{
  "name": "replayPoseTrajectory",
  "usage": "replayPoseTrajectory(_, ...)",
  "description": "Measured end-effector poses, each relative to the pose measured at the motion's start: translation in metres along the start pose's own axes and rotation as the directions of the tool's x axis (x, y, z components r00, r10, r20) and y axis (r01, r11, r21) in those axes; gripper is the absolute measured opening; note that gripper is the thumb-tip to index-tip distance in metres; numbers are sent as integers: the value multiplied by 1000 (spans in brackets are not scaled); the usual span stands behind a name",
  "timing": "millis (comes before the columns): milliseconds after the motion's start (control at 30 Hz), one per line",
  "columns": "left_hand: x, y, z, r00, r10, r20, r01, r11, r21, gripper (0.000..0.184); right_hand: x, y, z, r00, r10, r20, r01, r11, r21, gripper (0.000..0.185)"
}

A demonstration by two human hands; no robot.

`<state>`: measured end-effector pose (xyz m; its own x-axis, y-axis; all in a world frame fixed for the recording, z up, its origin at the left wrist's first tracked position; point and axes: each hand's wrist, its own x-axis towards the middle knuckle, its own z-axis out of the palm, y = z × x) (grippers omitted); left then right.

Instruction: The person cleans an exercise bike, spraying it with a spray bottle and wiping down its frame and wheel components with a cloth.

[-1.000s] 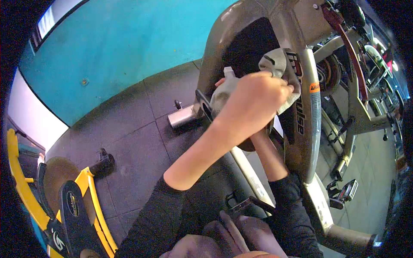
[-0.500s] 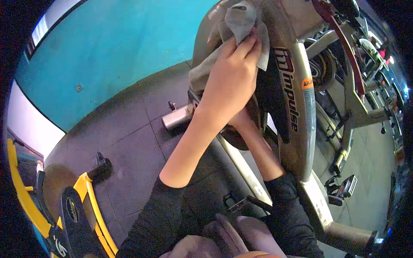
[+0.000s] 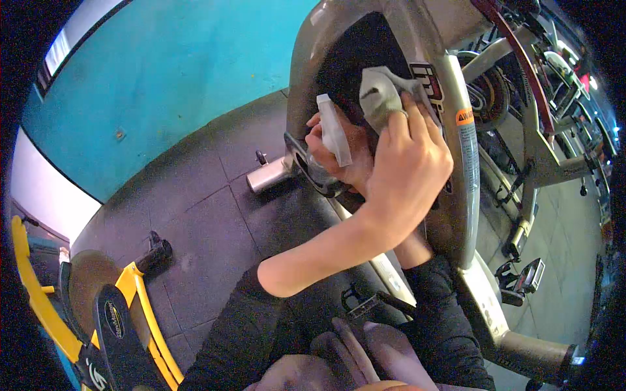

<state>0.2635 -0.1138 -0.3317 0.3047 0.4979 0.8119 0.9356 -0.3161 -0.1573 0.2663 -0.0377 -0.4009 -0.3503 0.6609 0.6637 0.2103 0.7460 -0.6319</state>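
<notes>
"Our left grip (image 3: 414, 156) closes lightly over a grey cloth (image 3: 380, 101). Why?"

"Probably so we hold it against the bike frame (image 3: 407, 32)."

"And our right grip (image 3: 360, 144)?"

"Wrapped round a spray bottle (image 3: 333, 133), slightly tilted beside the cloth, likely keeping its top clear."

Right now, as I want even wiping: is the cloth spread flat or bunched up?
Bunched up: the cloth sits in loose, raised folds under the fingers of the left hand.
</notes>
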Motion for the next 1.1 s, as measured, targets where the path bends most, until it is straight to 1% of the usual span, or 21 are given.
replayPoseTrajectory(100,-4,11,0,1000,-4,19,3,999,41,39,1,-2,1,1000,-2,-9,2,999,40,28)
replayPoseTrajectory(167,-7,17,-4,999,-38,15,37,998,45,39,2,-3,3,1000,1,-28,1,999,40,28)
replayPoseTrajectory(233,-10,22,-10,997,-65,32,64,997,37,35,2,4,5,997,-63,-51,61,998,-34,27)
replayPoseTrajectory(300,-11,20,-17,986,20,167,-10,998,-60,27,1,8,6,996,-77,-46,74,995,-63,27)
replayPoseTrajectory(333,-9,15,-20,986,16,166,-7,998,-57,27,1,8,7,997,-70,-35,67,995,-68,27)
replayPoseTrajectory(367,-7,7,-23,972,61,227,-17,981,-193,22,0,7,7,997,-73,-33,71,995,-66,27)
replayPoseTrajectory(400,-4,-2,-24,953,115,279,-18,945,-326,18,-1,3,5,999,-35,-29,33,997,-75,26)
replayPoseTrajectory(433,-3,-11,-21,954,113,277,-18,946,-323,18,-2,-2,4,1000,3,-27,-5,996,-85,26)
replayPoseTrajectory(467,-1,-21,-14,987,38,159,39,889,-455,16,-3,-6,3,999,41,-24,-43,994,-96,26)
replayPoseTrajectory(500,1,-30,-9,997,-55,49,73,809,-583,14,-1,-4,2,998,61,-31,-64,992,-106,26)
replayPoseTrajectory(567,7,-46,-3,988,-152,-3,114,753,-648,17,2,2,4,998,46,-31,-48,995,-82,26)
replayPoseTrajectory(600,8,-51,-4,981,-188,51,175,732,-658,26,3,4,4,999,41,-30,-43,997,-68,26)
replayPoseTrajectory(633,9,-53,-2,981,-189,50,175,733,-658,26,3,4,5,999,36,-30,-38,998,-58,26)
replayPoseTrajectory(700,10,-56,-1,962,-250,-113,148,818,-556,29,1,5,5,999,36,-31,-37,999,-39,26)
replayPoseTrajectory(733,8,-57,-1,967,-254,-2,206,790,-578,29,1,7,5,999,38,-28,-39,999,-33,26)
replayPoseTrajectory(767,8,-56,0,967,-254,-2,207,790,-577,29,0,5,5,999,44,-26,-44,999,-28,26)
replayPoseTrajectory(833,9,-51,1,959,-266,93,263,728,-633,28,1,5,6,998,63,-18,-63,998,-11,27)
replayPoseTrajectory(933,9,-45,2,960,-268,79,257,736,-627,29,2,9,10,996,83,-11,-83,996,18,27)
replayPoseTrajectory(1000,10,-46,5,959,-275,62,251,734,-632,28,2,11,15,995,92,-37,-90,995,40,27)
replayPoseTrajectory(1067,12,-50,6,957,-277,91,260,672,-693,27,2,23,24,995,58,-76,-52,996,77,27)
replayPoseTrajectory(1100,12,-51,7,956,-278,90,261,672,-694,27,1,27,25,996,57,-75,-51,996,77,27)
